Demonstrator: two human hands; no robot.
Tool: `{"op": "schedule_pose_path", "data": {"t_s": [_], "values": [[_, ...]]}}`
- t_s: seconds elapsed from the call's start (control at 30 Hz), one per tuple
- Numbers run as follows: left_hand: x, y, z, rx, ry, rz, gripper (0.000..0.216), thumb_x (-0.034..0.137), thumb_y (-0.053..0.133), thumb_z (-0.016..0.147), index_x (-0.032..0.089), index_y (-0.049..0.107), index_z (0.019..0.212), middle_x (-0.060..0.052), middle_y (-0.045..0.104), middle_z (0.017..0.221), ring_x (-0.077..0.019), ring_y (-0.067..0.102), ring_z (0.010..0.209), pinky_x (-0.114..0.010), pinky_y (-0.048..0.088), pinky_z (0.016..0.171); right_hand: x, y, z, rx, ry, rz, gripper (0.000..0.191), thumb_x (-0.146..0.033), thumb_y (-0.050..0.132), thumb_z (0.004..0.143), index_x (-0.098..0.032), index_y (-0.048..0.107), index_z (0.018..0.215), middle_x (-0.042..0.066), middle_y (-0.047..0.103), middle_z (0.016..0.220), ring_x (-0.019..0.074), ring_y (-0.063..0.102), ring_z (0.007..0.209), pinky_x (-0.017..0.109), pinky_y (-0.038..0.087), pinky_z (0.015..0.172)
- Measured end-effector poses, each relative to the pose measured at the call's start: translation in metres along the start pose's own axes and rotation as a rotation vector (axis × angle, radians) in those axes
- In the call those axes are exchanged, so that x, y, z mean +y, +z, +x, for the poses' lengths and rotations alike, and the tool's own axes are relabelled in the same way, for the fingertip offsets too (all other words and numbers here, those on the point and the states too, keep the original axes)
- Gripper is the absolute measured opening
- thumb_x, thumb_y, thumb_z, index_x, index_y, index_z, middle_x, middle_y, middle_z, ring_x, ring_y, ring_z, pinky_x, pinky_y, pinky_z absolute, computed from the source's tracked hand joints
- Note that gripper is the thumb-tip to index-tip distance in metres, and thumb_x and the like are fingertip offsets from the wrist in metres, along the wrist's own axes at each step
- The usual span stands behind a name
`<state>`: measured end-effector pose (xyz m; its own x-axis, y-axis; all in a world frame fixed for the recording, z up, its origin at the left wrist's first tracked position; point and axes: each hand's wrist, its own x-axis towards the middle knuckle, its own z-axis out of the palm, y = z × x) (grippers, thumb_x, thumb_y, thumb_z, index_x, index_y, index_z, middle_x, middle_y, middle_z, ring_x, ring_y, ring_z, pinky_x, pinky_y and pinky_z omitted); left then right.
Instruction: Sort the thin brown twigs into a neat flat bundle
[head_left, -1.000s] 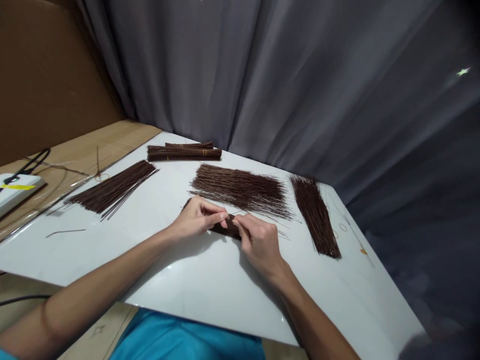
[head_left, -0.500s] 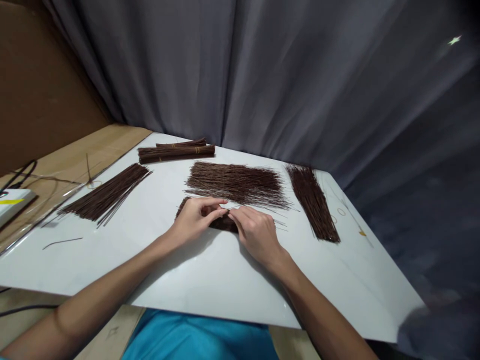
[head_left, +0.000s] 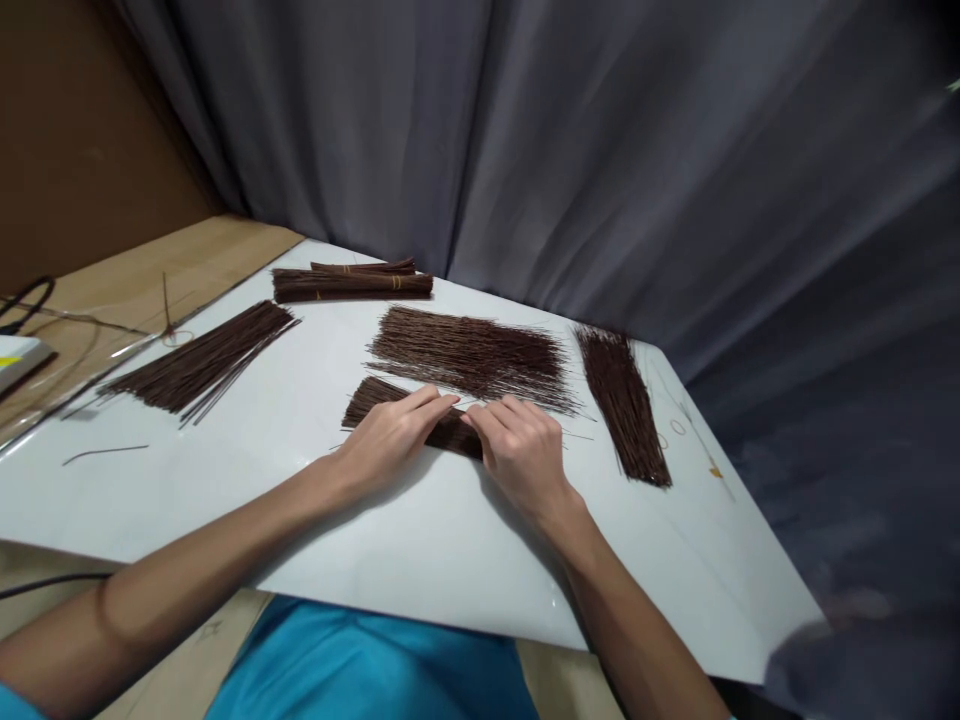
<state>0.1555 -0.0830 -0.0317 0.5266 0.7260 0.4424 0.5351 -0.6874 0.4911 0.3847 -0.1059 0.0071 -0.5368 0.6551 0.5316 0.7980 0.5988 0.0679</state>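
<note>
Close in front of me a bundle of thin brown sticks [head_left: 375,396] lies crosswise on the white table. My left hand [head_left: 401,432] rests over its middle, thumb and fingers drawn together on the sticks. Right beside it, my right hand [head_left: 521,440] is closed over the bundle's right part, hiding most of that end. The fingertips of both hands nearly meet; whether a single strand is pinched between them is too small to tell. Just beyond my hands is a loose, spread layer of the same sticks [head_left: 472,350].
Tied bundles [head_left: 352,285] lie at the back left. A fanned pile [head_left: 206,360] is at left, near a single bent stick [head_left: 105,453]. Another pile [head_left: 624,405] lies at right, beside rubber bands [head_left: 678,427]. A grey curtain [head_left: 585,170] hangs behind the table.
My left thumb and fingers have come together and lowered onto the bundle, where they were apart before. More of the bundle's left end now shows. The view has shifted slightly.
</note>
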Motion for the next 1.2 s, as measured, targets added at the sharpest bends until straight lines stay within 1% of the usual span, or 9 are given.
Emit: {"op": "schedule_pose_path", "data": {"t_s": [0.13, 0.3, 0.47, 0.57, 0.77, 0.87, 1.0, 1.07, 1.2], "values": [[0.000, -0.003, 0.002, 0.032, 0.008, -0.068, 0.038, 0.021, 0.040, 0.114, 0.018, 0.066, 0.141, -0.009, 0.065, 0.103, -0.0208, 0.065, 0.089, -0.035, 0.053, 0.079, 0.004, -0.004, 0.000, 0.002, -0.012, 0.008, 0.028, -0.024, 0.054, 0.113, -0.020, 0.073, 0.094, 0.005, 0.070, 0.077, 0.0213, 0.053, 0.077, 0.039, 0.029, 0.071], [0.003, -0.005, 0.002, -0.016, 0.033, -0.098, 0.038, 0.023, 0.037, 0.116, 0.017, 0.068, 0.138, -0.010, 0.067, 0.108, -0.0207, 0.066, 0.093, -0.035, 0.052, 0.082, 0.015, -0.005, 0.000, -0.013, -0.074, 0.028, 0.029, -0.025, 0.055, 0.112, -0.021, 0.072, 0.090, 0.004, 0.071, 0.077, 0.0206, 0.052, 0.078, 0.039, 0.031, 0.071], [0.008, -0.004, 0.001, -0.068, 0.000, -0.094, 0.038, 0.025, 0.037, 0.116, 0.019, 0.068, 0.137, -0.008, 0.065, 0.101, -0.0187, 0.064, 0.085, -0.033, 0.051, 0.078, 0.029, -0.005, -0.003, -0.072, -0.104, 0.096, 0.031, -0.027, 0.054, 0.113, -0.021, 0.074, 0.090, 0.004, 0.071, 0.079, 0.0197, 0.052, 0.077, 0.037, 0.034, 0.072], [0.009, -0.004, 0.001, -0.069, 0.000, -0.115, 0.038, 0.025, 0.037, 0.116, 0.020, 0.069, 0.136, -0.008, 0.066, 0.104, -0.0189, 0.065, 0.086, -0.033, 0.051, 0.080, 0.032, -0.004, -0.004, -0.095, -0.102, 0.124, 0.034, -0.027, 0.052, 0.113, -0.021, 0.074, 0.089, 0.004, 0.070, 0.078, 0.0191, 0.051, 0.075, 0.035, 0.035, 0.071], [0.008, -0.006, 0.004, -0.070, -0.002, -0.218, 0.033, 0.028, 0.043, 0.114, 0.022, 0.075, 0.122, -0.007, 0.069, 0.100, -0.0194, 0.065, 0.086, -0.032, 0.049, 0.078, 0.035, -0.004, -0.005, -0.112, -0.116, 0.172, 0.033, -0.027, 0.050, 0.114, -0.021, 0.075, 0.092, 0.005, 0.070, 0.079, 0.0192, 0.053, 0.076, 0.033, 0.037, 0.071], [0.008, -0.006, 0.007, -0.047, -0.064, -0.291, 0.031, 0.032, 0.050, 0.112, 0.022, 0.080, 0.111, -0.007, 0.073, 0.099, -0.0201, 0.066, 0.087, -0.032, 0.049, 0.080, 0.035, -0.004, -0.005, -0.112, -0.110, 0.157, 0.032, -0.028, 0.052, 0.113, -0.021, 0.075, 0.093, 0.005, 0.070, 0.078, 0.0196, 0.054, 0.076, 0.034, 0.037, 0.071], [0.007, -0.009, 0.011, -0.032, -0.248, -0.451, 0.032, 0.040, 0.061, 0.106, 0.019, 0.085, 0.104, -0.008, 0.079, 0.099, -0.0215, 0.069, 0.088, -0.032, 0.050, 0.079, 0.031, -0.001, -0.005, -0.104, -0.073, 0.104, 0.033, -0.033, 0.054, 0.113, -0.021, 0.075, 0.091, 0.005, 0.071, 0.080, 0.0195, 0.055, 0.076, 0.034, 0.035, 0.073], [0.007, -0.011, 0.013, -0.057, -0.314, -0.558, 0.034, 0.043, 0.064, 0.104, 0.017, 0.086, 0.100, -0.009, 0.080, 0.096, -0.0215, 0.069, 0.085, -0.031, 0.050, 0.076, 0.027, 0.001, -0.005, -0.101, -0.067, 0.085, 0.033, -0.035, 0.055, 0.113, -0.021, 0.074, 0.090, 0.005, 0.072, 0.080, 0.0192, 0.055, 0.076, 0.035, 0.034, 0.073], [0.006, -0.014, 0.015, -0.138, -0.339, -0.648, 0.036, 0.043, 0.069, 0.100, 0.014, 0.084, 0.086, -0.009, 0.078, 0.082, -0.0184, 0.063, 0.075, -0.028, 0.046, 0.067, 0.022, 0.003, -0.005, -0.104, -0.090, 0.096, 0.033, -0.035, 0.056, 0.113, -0.020, 0.073, 0.089, 0.004, 0.072, 0.080, 0.0183, 0.055, 0.075, 0.035, 0.030, 0.071]]}}
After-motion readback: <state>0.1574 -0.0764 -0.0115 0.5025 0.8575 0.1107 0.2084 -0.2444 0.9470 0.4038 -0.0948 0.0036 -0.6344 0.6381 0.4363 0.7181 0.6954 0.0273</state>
